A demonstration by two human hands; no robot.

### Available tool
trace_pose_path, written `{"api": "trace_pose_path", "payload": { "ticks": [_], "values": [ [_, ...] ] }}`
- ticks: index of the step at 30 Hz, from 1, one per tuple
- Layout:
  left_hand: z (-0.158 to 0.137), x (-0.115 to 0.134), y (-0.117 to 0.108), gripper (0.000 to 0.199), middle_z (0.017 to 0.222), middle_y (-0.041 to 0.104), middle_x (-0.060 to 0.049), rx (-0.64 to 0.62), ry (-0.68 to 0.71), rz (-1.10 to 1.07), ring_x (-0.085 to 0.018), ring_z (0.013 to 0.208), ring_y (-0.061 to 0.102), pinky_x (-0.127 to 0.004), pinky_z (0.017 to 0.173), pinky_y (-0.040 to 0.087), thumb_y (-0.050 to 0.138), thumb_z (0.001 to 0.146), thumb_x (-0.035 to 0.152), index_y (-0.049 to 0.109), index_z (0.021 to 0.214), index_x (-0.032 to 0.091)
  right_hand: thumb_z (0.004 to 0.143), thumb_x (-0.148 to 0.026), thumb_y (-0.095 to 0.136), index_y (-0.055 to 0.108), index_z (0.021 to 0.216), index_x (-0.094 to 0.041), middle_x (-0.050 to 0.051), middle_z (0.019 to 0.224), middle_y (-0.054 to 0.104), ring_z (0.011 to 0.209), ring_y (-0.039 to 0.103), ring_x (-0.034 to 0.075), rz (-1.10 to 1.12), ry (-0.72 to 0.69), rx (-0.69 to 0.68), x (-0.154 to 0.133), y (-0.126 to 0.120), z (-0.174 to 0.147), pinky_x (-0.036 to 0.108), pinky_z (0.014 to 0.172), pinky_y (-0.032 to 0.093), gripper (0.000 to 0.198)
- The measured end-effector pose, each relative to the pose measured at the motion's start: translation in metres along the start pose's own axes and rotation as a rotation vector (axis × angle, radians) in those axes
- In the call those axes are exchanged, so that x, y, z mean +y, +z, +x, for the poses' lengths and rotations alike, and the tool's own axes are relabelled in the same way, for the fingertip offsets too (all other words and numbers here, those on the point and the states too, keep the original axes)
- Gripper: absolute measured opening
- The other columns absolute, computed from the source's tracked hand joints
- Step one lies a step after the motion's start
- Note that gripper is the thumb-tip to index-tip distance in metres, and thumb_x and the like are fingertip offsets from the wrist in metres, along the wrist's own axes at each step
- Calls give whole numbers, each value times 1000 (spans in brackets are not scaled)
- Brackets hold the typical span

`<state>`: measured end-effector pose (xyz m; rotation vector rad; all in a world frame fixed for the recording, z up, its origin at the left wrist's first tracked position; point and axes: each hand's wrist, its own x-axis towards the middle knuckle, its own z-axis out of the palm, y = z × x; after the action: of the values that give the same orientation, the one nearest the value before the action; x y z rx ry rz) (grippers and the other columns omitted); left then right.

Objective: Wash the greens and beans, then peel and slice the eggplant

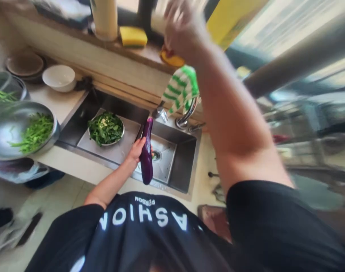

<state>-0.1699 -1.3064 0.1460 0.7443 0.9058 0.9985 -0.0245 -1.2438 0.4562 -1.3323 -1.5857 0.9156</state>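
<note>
A long purple eggplant (147, 153) stands out over the right basin of the sink, with my left hand (137, 149) closed around its middle. My right hand (184, 32) is raised high by the window sill, smeared by motion. Its fingers look bent, but whether they hold anything is unclear. Close below that hand is a yellow-orange rounded thing (172, 58), partly covered. A bowl of dark leafy greens (106, 128) with pale chopped bits on top sits in the left basin (82, 141).
A green-and-white striped cloth (180, 87) hangs over the faucet (186, 115). On the sill lies a yellow sponge (133, 36) beside a pale bottle (104, 19). Left of the sink are a metal bowl (8, 128) with cut green stalks and a white bowl (59, 77).
</note>
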Motion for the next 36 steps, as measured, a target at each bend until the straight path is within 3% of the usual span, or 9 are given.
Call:
{"api": "trace_pose_path", "payload": {
  "ticks": [1,2,4,7,9,13,21,28,36],
  "values": [
    [-1,4,-1,37,70,70,-2,2,7,-17,-14,54,66,-27,55,58,68,92,51,56,97,16,91,-19,-4,52,131,-25,-2,116,56,129,59,27,111,-183,180,7,-2,-23,28,70,46,69],
    [-3,8,-2,36,72,72,-3,5,-1,-33,-14,55,67,-27,55,58,64,95,50,57,101,16,93,-20,15,53,124,-24,-3,110,59,118,66,25,207,-373,195,18,-3,-48,27,70,48,49],
    [-6,16,-6,39,70,71,-3,2,-64,-50,-14,52,66,-26,53,57,55,100,53,59,102,14,87,-26,55,51,110,-29,-5,108,62,95,71,17,404,-470,83,53,0,-104,19,62,50,24],
    [-12,27,-12,54,62,66,-4,-16,-169,-58,-14,46,62,-25,48,53,45,101,63,63,92,12,78,-48,71,42,100,-33,-2,89,64,48,48,6,715,-231,-118,122,21,-185,13,37,33,39],
    [-17,32,-16,52,60,65,-3,-2,-181,-80,-13,46,62,-23,50,54,49,99,62,63,86,13,69,-58,77,40,98,-33,-3,78,58,46,36,6,821,-16,-74,165,41,-225,13,35,22,53],
    [-26,37,-22,41,63,67,-2,51,-180,-94,-11,50,63,-24,57,59,58,99,51,63,85,14,64,-71,76,44,101,-35,-3,77,51,51,36,7,966,192,-14,219,78,-276,15,40,21,61],
    [-27,47,-15,64,55,62,-2,-98,-319,169,-11,40,57,-21,43,50,36,101,68,64,86,12,76,-96,27,53,128,-31,8,102,61,81,59,20,832,57,148,243,107,-272,36,68,53,86],
    [-28,38,-13,45,63,68,-5,-97,-305,251,-11,46,60,-21,50,54,53,101,52,65,85,11,84,-74,54,48,134,-39,3,99,59,75,52,17,709,-12,329,256,123,-264,38,74,52,62],
    [-44,34,-10,50,62,67,-7,-144,-396,237,-13,45,58,-23,45,51,40,106,47,67,91,8,82,-76,57,54,131,-36,6,106,61,74,51,15,830,43,225,265,135,-266,27,57,47,64]
  ]
}}
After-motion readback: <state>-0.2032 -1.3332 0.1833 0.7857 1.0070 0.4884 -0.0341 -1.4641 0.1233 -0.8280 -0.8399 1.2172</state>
